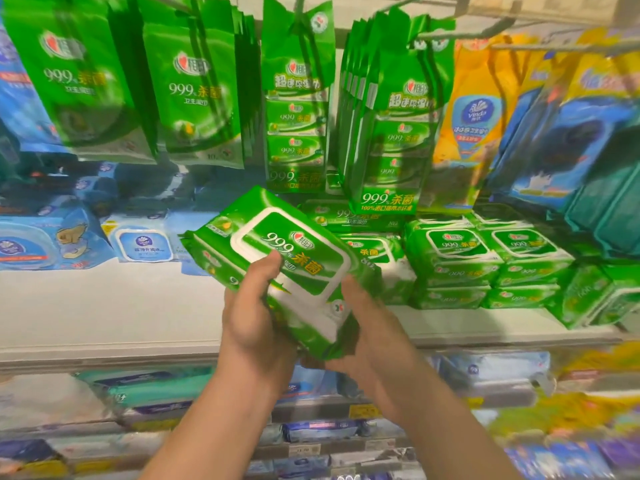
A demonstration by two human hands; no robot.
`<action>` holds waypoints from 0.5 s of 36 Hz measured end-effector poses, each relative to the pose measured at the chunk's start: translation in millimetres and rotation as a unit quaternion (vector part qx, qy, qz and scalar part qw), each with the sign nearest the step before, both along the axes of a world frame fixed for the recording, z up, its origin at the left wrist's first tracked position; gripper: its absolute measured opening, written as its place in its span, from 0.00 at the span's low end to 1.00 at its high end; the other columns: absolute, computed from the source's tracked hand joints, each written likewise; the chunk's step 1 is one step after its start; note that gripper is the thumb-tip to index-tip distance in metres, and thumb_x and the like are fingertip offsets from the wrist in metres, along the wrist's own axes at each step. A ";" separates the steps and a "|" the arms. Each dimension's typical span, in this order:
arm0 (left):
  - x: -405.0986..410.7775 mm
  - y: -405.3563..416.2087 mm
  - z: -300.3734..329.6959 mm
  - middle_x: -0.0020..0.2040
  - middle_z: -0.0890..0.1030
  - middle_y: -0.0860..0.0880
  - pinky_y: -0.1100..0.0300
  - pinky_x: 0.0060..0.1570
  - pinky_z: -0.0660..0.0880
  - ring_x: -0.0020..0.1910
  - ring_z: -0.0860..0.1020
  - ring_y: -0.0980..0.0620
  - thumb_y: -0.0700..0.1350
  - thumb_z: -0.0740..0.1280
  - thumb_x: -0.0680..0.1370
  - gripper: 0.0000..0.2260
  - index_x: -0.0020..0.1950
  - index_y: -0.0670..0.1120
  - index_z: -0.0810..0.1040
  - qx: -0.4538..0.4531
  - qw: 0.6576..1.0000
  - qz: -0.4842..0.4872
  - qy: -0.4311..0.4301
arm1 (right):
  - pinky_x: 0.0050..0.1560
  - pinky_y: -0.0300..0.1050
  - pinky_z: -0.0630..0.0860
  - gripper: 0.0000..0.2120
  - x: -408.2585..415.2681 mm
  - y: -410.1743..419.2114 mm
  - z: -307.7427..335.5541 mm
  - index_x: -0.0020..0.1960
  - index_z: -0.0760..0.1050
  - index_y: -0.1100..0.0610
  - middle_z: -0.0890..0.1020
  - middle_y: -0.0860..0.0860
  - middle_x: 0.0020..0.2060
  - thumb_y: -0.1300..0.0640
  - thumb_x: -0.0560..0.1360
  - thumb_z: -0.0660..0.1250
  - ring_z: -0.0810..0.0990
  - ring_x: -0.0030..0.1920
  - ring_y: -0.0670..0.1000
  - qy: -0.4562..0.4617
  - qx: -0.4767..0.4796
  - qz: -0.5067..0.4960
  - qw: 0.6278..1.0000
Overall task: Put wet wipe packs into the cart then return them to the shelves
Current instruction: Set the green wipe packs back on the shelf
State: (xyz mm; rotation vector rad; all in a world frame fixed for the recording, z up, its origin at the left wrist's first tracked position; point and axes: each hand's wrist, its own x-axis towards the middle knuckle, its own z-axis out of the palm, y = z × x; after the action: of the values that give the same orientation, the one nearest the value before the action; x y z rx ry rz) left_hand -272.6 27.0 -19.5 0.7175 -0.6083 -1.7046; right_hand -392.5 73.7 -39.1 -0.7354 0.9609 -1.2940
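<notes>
Between both hands, over the shelf (114, 317) | left hand (251, 318) is gripping green wipe pack (277, 258) at its near-left corner, thumb on top | pack is likely soft, slick, fairly heavy, sagging if edge-held | right hand (367, 327) is cupping the underside, fingers probably curled beneath.

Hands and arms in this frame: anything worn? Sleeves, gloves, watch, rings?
Nothing worn is visible. Left hand and right hand are bare, without gloves, and no rings show. Both forearms are bare down to the frame edge: no sleeve cuff, watch or band in view.
</notes>
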 end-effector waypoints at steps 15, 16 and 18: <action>15.6 -32.1 -16.4 0.56 0.83 0.45 0.52 0.48 0.77 0.45 0.83 0.51 0.47 0.77 0.64 0.38 0.74 0.51 0.69 -0.072 0.992 0.016 -0.106 | 0.41 0.56 0.81 0.20 -45.7 -4.1 26.1 0.52 0.79 0.53 0.86 0.49 0.39 0.51 0.61 0.75 0.85 0.42 0.56 0.060 0.026 -0.159 0.985; 16.7 -34.1 -18.2 0.55 0.84 0.45 0.51 0.51 0.77 0.46 0.84 0.50 0.46 0.78 0.63 0.39 0.73 0.50 0.71 -0.086 0.988 -0.001 -0.131 | 0.41 0.56 0.81 0.18 -49.1 -5.6 26.8 0.53 0.80 0.54 0.86 0.49 0.39 0.52 0.64 0.76 0.84 0.43 0.58 0.073 0.032 -0.164 0.983; 16.7 -34.2 -21.5 0.55 0.86 0.45 0.49 0.56 0.77 0.50 0.84 0.48 0.48 0.81 0.59 0.39 0.70 0.48 0.75 -0.114 0.978 -0.028 -0.173 | 0.40 0.55 0.80 0.12 -55.0 -10.3 29.4 0.54 0.80 0.55 0.86 0.49 0.37 0.54 0.72 0.74 0.84 0.41 0.58 0.091 0.032 -0.172 0.980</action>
State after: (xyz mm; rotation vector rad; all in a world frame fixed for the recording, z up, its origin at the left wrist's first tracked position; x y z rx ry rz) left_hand -255.8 -7.3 -40.9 0.8445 -1.0569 -1.5378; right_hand -447.5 63.4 -9.6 -0.6647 1.3157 -1.5030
